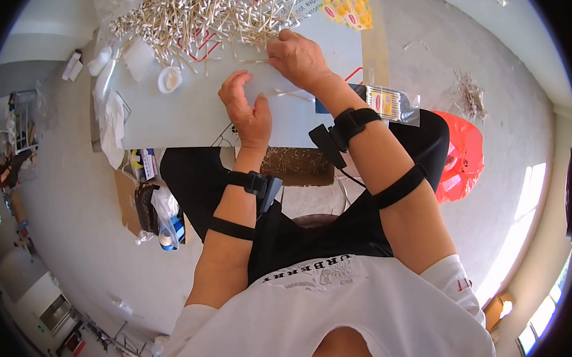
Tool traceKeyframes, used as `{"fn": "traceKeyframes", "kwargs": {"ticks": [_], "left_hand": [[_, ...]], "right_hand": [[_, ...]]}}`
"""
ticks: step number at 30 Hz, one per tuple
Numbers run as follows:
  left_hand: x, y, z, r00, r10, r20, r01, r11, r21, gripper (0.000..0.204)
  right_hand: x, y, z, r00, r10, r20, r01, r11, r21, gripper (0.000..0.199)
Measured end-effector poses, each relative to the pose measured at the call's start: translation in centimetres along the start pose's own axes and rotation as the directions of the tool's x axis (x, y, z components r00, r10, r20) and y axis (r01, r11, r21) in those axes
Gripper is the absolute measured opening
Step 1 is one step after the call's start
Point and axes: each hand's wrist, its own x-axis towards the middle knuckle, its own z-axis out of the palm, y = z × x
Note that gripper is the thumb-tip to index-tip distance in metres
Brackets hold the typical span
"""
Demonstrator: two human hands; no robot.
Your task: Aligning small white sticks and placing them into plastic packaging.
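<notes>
The tabletop (172, 121) is smooth with a low sheen. The cotton swabs (197, 12) on the tabletop have matt, fibrous tips and wood-like sticks. The swab packet (393, 105) at the tabletop's right edge is glossy, clear plastic. The red bag (460, 158) right of the tabletop is glossy, wrinkled plastic.

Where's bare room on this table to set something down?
The table has bare room between the white tub, the left hand and the near edge; a smaller patch lies between the right hand and the yellow stickers. The far side is crowded with cotton swabs.
</notes>
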Motion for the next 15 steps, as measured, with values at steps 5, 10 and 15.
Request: {"fn": "traceKeyframes", "kwargs": {"ticks": [5, 10, 15], "left_hand": [[-0.1, -0.4, -0.4, 0.998, 0.016, 0.062, -0.014, 1.0, -0.023, 0.039], [0.3, 0.4, -0.2, 0.969, 0.122, 0.215, -0.14, 0.988, 0.07, 0.044], [-1.4, 2.0, 0.0, 0.783, 0.108, 0.613, -0.387, 0.856, 0.343, 0.062]], "right_hand": [[-1.8, 1.7, -3.0, 0.993, 0.098, 0.064, -0.098, 0.995, -0.013, 0.006], [-4.7, 1.3, -4.3, 0.971, 0.215, 0.109, -0.225, 0.971, 0.086, 0.008], [-5.5, 0.3, -4.4, 0.975, 0.159, 0.153, -0.18, 0.974, 0.138, 0.009]]}}
